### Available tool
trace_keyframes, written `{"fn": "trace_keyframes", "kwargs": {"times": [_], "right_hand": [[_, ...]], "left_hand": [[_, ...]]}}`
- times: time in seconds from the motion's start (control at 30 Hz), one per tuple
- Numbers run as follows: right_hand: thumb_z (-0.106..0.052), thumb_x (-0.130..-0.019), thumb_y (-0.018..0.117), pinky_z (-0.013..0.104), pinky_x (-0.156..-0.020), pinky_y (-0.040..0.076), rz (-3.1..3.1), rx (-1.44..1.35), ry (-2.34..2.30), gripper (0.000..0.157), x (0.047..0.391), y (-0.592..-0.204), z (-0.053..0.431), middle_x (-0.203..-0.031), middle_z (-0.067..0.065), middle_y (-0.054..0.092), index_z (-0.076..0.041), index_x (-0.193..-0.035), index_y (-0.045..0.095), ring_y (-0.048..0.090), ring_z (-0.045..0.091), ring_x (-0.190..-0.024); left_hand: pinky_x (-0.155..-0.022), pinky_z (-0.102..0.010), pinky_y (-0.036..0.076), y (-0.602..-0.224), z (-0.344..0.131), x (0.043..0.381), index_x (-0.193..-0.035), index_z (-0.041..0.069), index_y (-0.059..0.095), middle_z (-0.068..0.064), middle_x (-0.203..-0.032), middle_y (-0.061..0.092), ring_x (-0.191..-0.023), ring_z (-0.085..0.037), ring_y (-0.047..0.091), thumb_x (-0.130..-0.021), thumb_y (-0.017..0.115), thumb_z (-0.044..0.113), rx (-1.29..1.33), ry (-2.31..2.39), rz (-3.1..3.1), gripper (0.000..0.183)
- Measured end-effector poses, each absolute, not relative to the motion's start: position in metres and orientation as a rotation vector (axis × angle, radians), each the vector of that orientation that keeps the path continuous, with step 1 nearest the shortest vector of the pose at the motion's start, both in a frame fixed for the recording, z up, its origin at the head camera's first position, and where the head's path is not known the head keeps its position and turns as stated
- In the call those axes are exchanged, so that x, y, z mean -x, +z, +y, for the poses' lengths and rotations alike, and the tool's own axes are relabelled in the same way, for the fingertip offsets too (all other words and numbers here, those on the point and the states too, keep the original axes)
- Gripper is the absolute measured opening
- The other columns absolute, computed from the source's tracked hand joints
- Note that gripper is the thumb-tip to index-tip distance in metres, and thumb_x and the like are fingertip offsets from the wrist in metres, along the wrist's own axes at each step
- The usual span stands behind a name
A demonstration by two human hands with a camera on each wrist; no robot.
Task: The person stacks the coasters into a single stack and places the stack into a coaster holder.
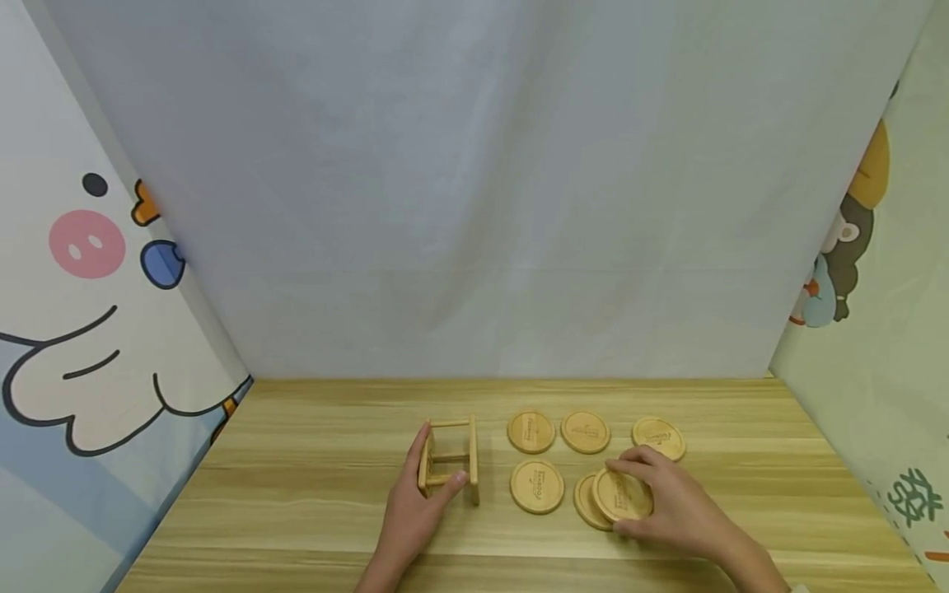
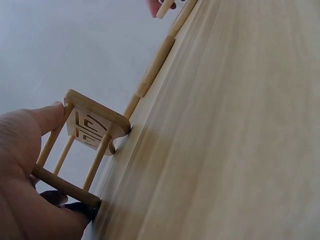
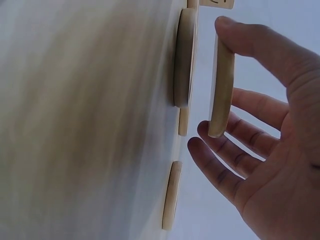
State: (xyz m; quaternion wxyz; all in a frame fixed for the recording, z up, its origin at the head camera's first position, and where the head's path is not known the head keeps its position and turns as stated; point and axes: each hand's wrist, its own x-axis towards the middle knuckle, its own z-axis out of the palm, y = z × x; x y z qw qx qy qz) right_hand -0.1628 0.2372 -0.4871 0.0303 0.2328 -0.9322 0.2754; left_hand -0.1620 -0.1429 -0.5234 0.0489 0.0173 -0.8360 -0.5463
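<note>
I'm working on the wooden table [image 1: 296, 502], and I'd judge the job to be at an early stage. My left hand [image 1: 415, 512] grips the small wooden rack [image 1: 474, 461], thumb against one end and fingers at the other; it stands to the left of the coasters and has none in it. My right hand [image 1: 678, 504] pinches one coaster [image 1: 623, 492] between thumb and fingers, so that one is off the table, over another, but not yet set down anywhere. The remaining coasters [image 1: 537, 486] lie flat, still to be dealt with, as far as I can tell. Counting down in size, I have one table, two hands, one rack and six coasters: three in the back row, two nearer me, one in my grasp.
</note>
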Motion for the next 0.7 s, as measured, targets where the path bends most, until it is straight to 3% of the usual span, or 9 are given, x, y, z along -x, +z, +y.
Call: {"fn": "trace_keyframes", "kwargs": {"times": [0.7], "right_hand": [[-0.036, -0.08, 0.103, 0.054, -0.099, 0.061, -2.873, -0.812, 0.837, 0.076, 0.1673, -0.4873, 0.228, -0.134, 0.001, 0.067, -0.005, -0.143, 0.074, 0.069, 0.03, -0.12]], "left_hand": [[-0.117, -0.077, 0.041, -0.5234, -0.1433, 0.1612, -0.177, 0.027, 0.031, -0.028, -0.174, 0.037, -0.154, -0.059, 0.042, -0.101, 0.083, 0.046, -0.021, -1.649, -2.547, 0.094]]}}
